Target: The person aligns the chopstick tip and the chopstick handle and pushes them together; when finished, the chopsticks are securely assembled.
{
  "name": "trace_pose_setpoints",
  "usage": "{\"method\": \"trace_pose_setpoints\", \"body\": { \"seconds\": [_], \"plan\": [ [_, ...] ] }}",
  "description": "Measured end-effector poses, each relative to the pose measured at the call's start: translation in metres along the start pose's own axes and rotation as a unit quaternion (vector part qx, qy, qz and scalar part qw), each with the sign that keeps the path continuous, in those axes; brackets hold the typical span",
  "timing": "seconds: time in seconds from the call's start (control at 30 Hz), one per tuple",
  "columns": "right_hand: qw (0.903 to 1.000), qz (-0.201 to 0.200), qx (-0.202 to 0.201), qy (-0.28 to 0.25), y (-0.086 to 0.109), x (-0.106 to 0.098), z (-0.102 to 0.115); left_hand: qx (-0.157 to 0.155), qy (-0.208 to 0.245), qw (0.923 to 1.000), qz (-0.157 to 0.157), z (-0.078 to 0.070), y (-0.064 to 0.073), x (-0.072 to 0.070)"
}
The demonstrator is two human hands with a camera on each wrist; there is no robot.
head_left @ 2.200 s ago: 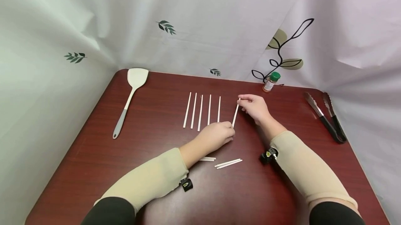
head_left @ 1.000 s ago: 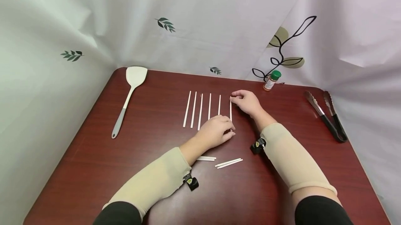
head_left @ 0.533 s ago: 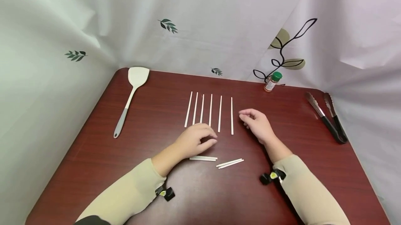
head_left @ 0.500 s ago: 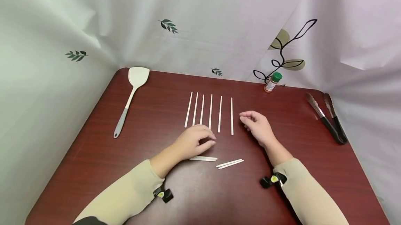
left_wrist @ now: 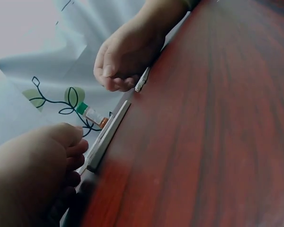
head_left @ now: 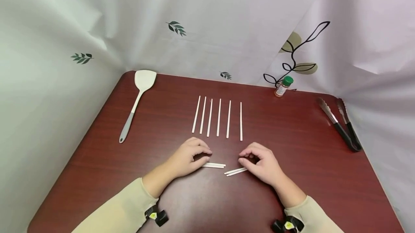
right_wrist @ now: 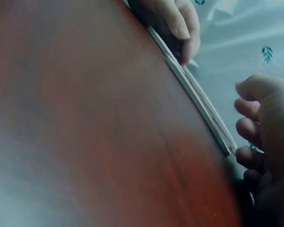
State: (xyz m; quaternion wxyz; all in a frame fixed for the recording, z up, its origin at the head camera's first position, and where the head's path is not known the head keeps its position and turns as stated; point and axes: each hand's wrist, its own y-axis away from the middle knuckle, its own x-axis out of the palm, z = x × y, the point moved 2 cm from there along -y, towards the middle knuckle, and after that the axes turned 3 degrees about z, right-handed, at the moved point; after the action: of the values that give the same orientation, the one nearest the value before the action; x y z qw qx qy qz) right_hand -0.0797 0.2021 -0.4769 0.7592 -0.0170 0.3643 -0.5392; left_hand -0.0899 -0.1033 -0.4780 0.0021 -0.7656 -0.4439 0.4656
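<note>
Several thin white sticks (head_left: 218,117), like chopsticks, lie in a spaced, nearly parallel row in the middle of the table. Nearer to me in the head view lie a left pair of sticks (head_left: 214,165) and a right pair of sticks (head_left: 235,171). My left hand (head_left: 187,155) is over the left end of its pair, fingers loosely bent, holding nothing. Over the right end of the other pair is my right hand (head_left: 260,162), also loosely bent and holding nothing; it hides that end. Both wrist views show the left pair (left_wrist: 109,137) (right_wrist: 194,90) between the hands.
A spatula (head_left: 137,105) with a white head and grey handle lies at the left. At the back right stands a green-capped spice bottle (head_left: 283,86). Metal tongs (head_left: 340,125) with black handles lie by the right edge. White patterned sheeting (head_left: 207,27) surrounds the table (head_left: 207,204).
Both hands placed the rightmost stick straight in the row and let go of it. They have since drawn back toward me, each to one of the two near pairs.
</note>
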Motion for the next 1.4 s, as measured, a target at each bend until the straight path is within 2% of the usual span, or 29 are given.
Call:
{"method": "trace_pose_setpoints", "body": {
  "seconds": [0.2, 0.33, 0.5, 0.6, 0.97, 1.07, 1.23, 1.4],
  "plan": [
    [0.9975, 0.053, -0.021, 0.042, 0.014, 0.002, 0.007, 0.020, -0.014, 0.9996, 0.010, -0.004, 0.002, 0.003],
    [0.9910, 0.090, -0.061, 0.078, 0.012, 0.002, 0.008, 0.041, -0.026, 0.9988, 0.009, -0.005, 0.000, 0.001],
    [0.9855, 0.092, -0.114, 0.085, 0.009, 0.001, 0.008, 0.053, -0.042, 0.9975, 0.016, -0.007, -0.003, 0.000],
    [0.9844, 0.090, -0.123, 0.088, 0.008, 0.001, 0.009, 0.050, -0.050, 0.9973, 0.022, -0.008, -0.004, -0.001],
    [0.9909, 0.106, -0.034, 0.076, 0.010, 0.002, 0.008, 0.034, -0.056, 0.9967, 0.048, -0.013, -0.005, -0.001],
    [0.9943, 0.087, -0.009, 0.060, 0.009, 0.001, 0.007, 0.020, -0.059, 0.9965, 0.055, -0.014, -0.005, 0.000],
    [0.9973, 0.038, 0.011, 0.063, 0.010, 0.001, 0.008, -0.026, -0.059, 0.9954, 0.072, -0.014, -0.003, 0.004],
    [0.9979, 0.016, 0.021, 0.059, 0.007, 0.000, 0.009, -0.053, -0.045, 0.9962, 0.052, -0.013, -0.004, 0.006]
  ]
}}
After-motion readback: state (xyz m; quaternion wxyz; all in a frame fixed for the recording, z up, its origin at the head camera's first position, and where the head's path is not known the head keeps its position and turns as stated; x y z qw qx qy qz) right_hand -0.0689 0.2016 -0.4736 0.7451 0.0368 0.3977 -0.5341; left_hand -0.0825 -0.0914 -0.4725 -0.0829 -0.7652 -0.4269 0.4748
